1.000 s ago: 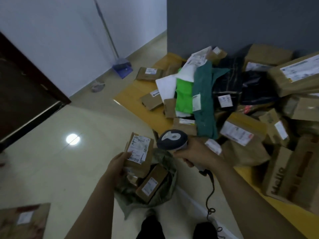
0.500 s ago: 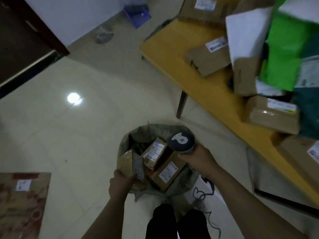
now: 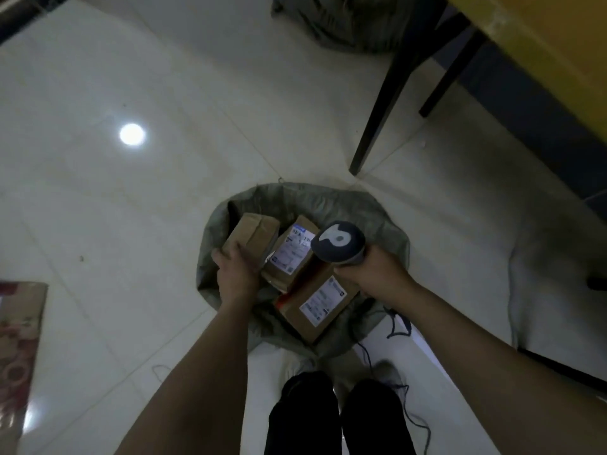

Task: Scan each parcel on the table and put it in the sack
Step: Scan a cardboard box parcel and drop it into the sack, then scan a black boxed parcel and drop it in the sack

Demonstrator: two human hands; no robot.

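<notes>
Since the sack gapes on the floor, the left hand grasps the brown parcel with curled fingers inside its left side, while the right hand clutches the scanner clear above

Parcel-sorting room: labelled parcels, sack, scanner, tiled floor.
</notes>
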